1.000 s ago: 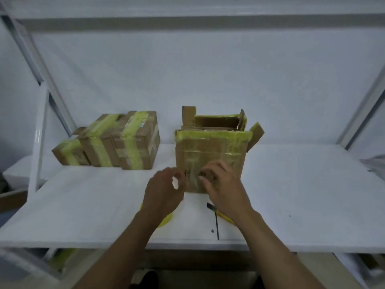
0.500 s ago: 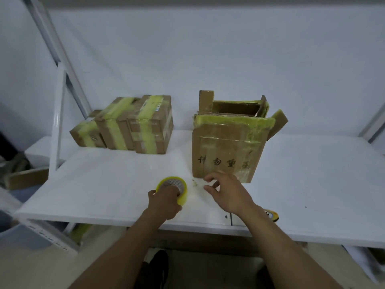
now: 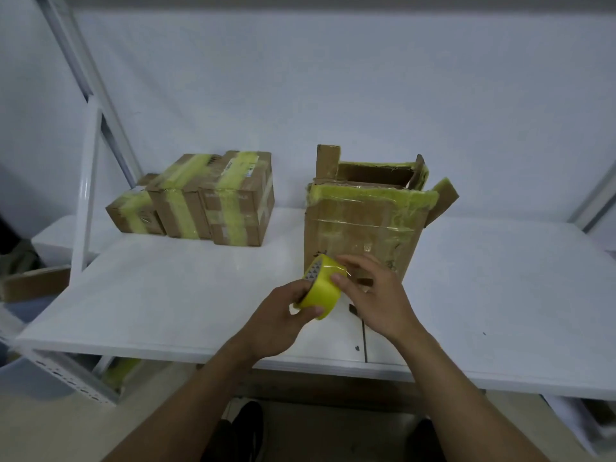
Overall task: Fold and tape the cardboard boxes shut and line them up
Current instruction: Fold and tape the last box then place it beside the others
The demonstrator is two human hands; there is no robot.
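Observation:
A yellow tape roll [image 3: 322,291] is lifted just above the white table [image 3: 166,281], in front of the large cardboard box. My left hand [image 3: 278,316] grips the roll from below and from the left. My right hand [image 3: 375,296] comes in from the right, its thumb and fingertips pinching the roll's upper edge. The large box [image 3: 363,225] stands upright behind my hands. Its top rim is wrapped in yellow tape and its flaps stick up, so the top is open. Three smaller taped boxes [image 3: 240,201] sit side by side at the back left.
A white shelf post [image 3: 87,195] rises at the table's left edge, and another frame post [image 3: 596,198] at the far right. A small dark object [image 3: 352,309] lies on the table beside my right wrist. Something yellow [image 3: 121,373] lies below the table on the left.
My left hand has lifted the tape roll off the table and tipped it on edge. My right hand has moved from the table onto the roll.

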